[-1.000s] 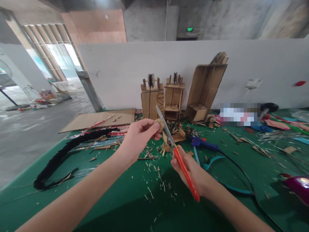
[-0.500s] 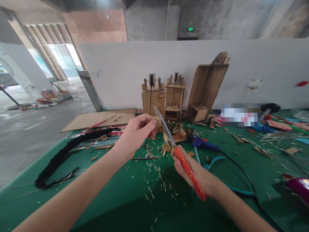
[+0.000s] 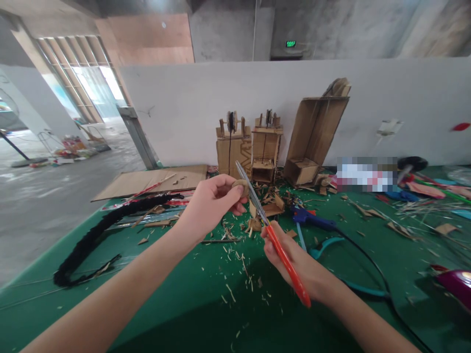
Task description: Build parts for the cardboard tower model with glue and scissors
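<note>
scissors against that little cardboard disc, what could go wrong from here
1. The left hand pinches the small cardboard disc right where the scissors in the right hand meet it; the fingertips could get nicked.
2. The disc is tiny and held only by its edge, so it might twist or pop out.
3. The glue gun and its cord lie close beside the right forearm and might snag.

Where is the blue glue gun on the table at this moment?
In the head view the blue glue gun lies on the green table, right of centre, just beyond the right hand holding the scissors.
</note>
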A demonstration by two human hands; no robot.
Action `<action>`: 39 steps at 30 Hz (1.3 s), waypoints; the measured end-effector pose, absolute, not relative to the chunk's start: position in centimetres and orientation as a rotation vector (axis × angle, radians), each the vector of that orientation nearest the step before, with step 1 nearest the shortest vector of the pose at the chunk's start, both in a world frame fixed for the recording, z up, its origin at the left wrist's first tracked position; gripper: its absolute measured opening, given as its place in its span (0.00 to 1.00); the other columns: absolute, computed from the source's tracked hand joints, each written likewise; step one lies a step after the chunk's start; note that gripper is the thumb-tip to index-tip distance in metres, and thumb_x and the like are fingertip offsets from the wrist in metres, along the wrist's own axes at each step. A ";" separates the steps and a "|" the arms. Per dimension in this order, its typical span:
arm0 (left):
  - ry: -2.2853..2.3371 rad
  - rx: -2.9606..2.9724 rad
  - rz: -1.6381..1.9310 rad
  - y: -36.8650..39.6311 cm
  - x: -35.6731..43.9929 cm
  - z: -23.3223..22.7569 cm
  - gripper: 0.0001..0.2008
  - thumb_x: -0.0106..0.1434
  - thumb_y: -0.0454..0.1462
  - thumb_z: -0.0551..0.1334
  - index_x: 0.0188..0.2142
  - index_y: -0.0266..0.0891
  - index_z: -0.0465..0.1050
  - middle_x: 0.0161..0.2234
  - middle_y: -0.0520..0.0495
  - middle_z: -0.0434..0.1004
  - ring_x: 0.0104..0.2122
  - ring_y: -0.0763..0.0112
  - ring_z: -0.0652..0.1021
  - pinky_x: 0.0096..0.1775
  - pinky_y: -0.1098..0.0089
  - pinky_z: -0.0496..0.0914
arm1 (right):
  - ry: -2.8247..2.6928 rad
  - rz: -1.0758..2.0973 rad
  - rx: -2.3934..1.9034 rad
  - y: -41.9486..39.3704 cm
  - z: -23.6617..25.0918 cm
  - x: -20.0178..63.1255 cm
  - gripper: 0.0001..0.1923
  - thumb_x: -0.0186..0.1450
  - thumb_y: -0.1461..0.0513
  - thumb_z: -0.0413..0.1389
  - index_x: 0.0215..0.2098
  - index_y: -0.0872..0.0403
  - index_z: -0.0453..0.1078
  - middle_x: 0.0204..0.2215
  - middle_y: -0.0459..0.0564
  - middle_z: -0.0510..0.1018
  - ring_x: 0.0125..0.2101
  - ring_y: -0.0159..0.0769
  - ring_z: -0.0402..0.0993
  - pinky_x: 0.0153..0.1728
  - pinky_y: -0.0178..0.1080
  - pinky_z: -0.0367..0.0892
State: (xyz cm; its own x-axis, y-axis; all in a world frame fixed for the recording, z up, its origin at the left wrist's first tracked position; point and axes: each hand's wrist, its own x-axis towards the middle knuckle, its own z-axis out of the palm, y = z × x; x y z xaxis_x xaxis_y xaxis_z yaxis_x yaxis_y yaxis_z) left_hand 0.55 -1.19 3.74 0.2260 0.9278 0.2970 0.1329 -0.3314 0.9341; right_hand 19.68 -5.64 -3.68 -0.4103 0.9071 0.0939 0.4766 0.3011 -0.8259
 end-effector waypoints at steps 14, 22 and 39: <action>0.974 1.695 1.166 -1.0 0.3 3.7 0.06 0.61 0.37 0.60 0.30 0.38 0.71 0.26 0.49 0.76 0.23 0.75 0.76 0.29 0.74 0.72 | -2.081 0.836 -1.303 -5.2 -4.3 19.7 0.16 0.68 0.47 0.41 0.33 0.50 0.53 0.29 0.45 0.64 0.27 0.34 0.61 0.30 0.40 0.62; 0.964 1.772 1.155 -1.1 0.1 4.0 0.06 0.62 0.37 0.58 0.30 0.37 0.71 0.25 0.50 0.75 0.23 0.77 0.75 0.27 0.76 0.70 | -2.073 0.831 -1.246 -5.3 -4.6 19.3 0.16 0.69 0.48 0.41 0.31 0.50 0.52 0.26 0.43 0.61 0.23 0.31 0.57 0.25 0.38 0.58; 1.080 1.941 0.917 -1.0 -1.2 5.4 0.08 0.61 0.38 0.58 0.30 0.37 0.73 0.26 0.51 0.75 0.23 0.78 0.73 0.26 0.76 0.67 | -2.154 0.879 -1.201 -5.8 -3.3 19.9 0.16 0.67 0.47 0.42 0.36 0.50 0.52 0.30 0.46 0.66 0.26 0.34 0.63 0.29 0.40 0.64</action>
State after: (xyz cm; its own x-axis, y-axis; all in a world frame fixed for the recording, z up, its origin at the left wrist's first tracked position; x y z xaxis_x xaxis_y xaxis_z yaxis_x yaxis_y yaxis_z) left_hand -1.17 -1.02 5.41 0.3956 0.8881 0.2340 0.3745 -0.3886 0.8419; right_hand 19.92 -5.80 -3.25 -0.4733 0.8722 0.1236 0.5364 0.3966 -0.7450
